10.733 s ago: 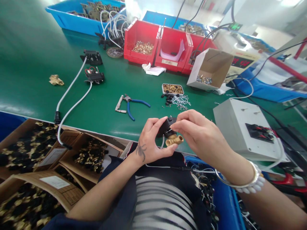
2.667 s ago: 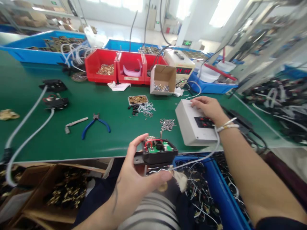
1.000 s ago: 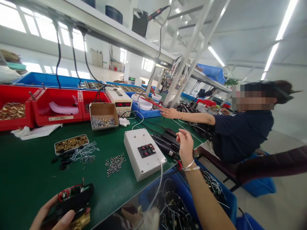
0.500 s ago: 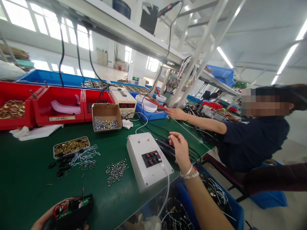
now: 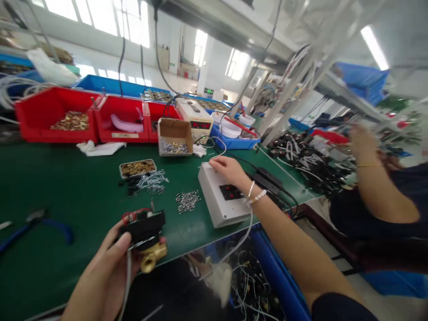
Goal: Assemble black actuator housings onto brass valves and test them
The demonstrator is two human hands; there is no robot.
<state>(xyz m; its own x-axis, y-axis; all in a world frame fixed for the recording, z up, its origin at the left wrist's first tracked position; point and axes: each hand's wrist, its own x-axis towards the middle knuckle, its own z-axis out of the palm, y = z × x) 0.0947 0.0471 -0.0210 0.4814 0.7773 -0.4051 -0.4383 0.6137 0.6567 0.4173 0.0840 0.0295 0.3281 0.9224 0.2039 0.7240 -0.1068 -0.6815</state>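
My left hand (image 5: 103, 267) grips a black valve unit (image 5: 143, 228) with red wires on top and a brass fitting (image 5: 152, 257) below, held over the front edge of the green table (image 5: 67, 187). A white cable hangs from the unit. My right hand (image 5: 229, 171) rests on top of a white test box (image 5: 220, 196) with red switches, fingers curved down onto its far end. Whether anything is under those fingers is hidden.
Red bins (image 5: 83, 117) with brass parts line the back. A cardboard box (image 5: 174, 136), a small tray of brass pieces (image 5: 137, 167), loose pins (image 5: 187, 200) and blue pliers (image 5: 36, 223) lie on the table. A co-worker's arm (image 5: 374, 178) reaches over wiring at the right. A blue crate (image 5: 277, 285) of wires sits below.
The view has swung back left and down. My right hand came down from the air onto the white box. My left hand with the valve unit has risen into fuller view.
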